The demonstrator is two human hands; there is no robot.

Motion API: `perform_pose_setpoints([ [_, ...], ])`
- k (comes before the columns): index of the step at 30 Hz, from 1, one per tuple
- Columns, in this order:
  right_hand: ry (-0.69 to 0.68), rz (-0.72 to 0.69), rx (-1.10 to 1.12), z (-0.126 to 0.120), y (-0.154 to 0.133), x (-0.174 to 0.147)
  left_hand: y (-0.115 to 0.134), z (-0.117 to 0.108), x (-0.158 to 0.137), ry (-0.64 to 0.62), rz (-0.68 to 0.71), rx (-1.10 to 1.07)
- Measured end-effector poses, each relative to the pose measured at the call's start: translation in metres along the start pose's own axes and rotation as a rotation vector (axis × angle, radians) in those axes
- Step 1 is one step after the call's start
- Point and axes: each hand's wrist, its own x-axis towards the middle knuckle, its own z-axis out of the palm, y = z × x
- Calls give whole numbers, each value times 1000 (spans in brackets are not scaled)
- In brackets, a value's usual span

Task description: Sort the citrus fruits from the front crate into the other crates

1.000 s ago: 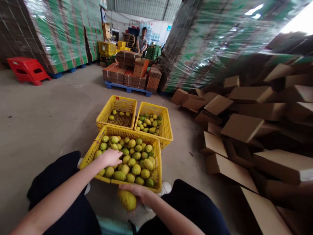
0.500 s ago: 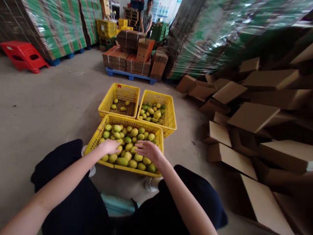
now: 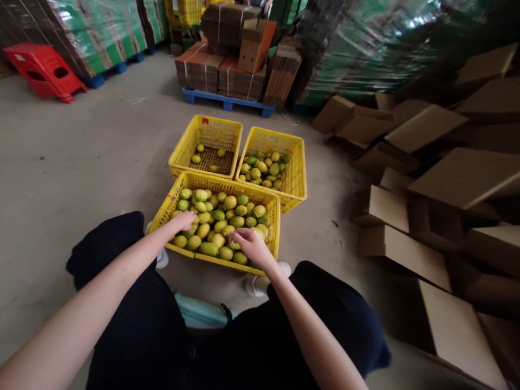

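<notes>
fingers of left hand [image 3: 185, 221] and right hand [image 3: 252, 245], grip unclear, lie among fruits [image 3: 218, 240] in one of three floor crates [image 3: 276, 222]

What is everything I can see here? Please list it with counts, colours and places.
Near crate: one, yellow, between the legs
Rear crates: two, yellow, beyond it, side by side
Fruits: many, yellow to green, in all three crates; four visible in the left rear one
Stool: one, red, upper left
Wrapped stacks: several, green and brown, upper left and upper right
Cardboard bundles: several, brown and orange, on a blue pallet
Boxes: many, brown, heaped right
Background crates: yellow, top edge, count unclear
Seat: one, teal, between the thighs
Shoes: white, beside the near crate, partly hidden
Trousers: dark, bottom
Left hand, right hand: bare, at the near crate's fruits
</notes>
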Motion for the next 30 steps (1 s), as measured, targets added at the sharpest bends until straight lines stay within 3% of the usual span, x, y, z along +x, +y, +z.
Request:
perform_pose_setpoints([
  [4, -138, -12, -461, 1, -5, -10, -11, -21, 35, 176, -95, -14],
  [7, -230, 79, -754, 10, -2, -13, -12, -38, 67, 206, -133, -36],
  [11, -322, 108, -759, 17, 1, -11, -3, -37, 91, 155, -153, -63],
  [16, -316, 101, -764, 6, -1, -4, 10, -29, 87, 90, -259, -86],
  [19, -224, 132, -774, 0, -1, 3, 14, -37, 73, -43, -253, -166],
  [24, -68, 65, -651, 8, -6, 5, 47, -40, 33, -480, -124, -584],
  [27, -76, 65, -600, 11, -16, -3, 70, -38, 7, -547, -66, -806],
  [30, -110, 62, -572, 12, -25, -14, 71, -39, -7, -632, -7, -899],
])
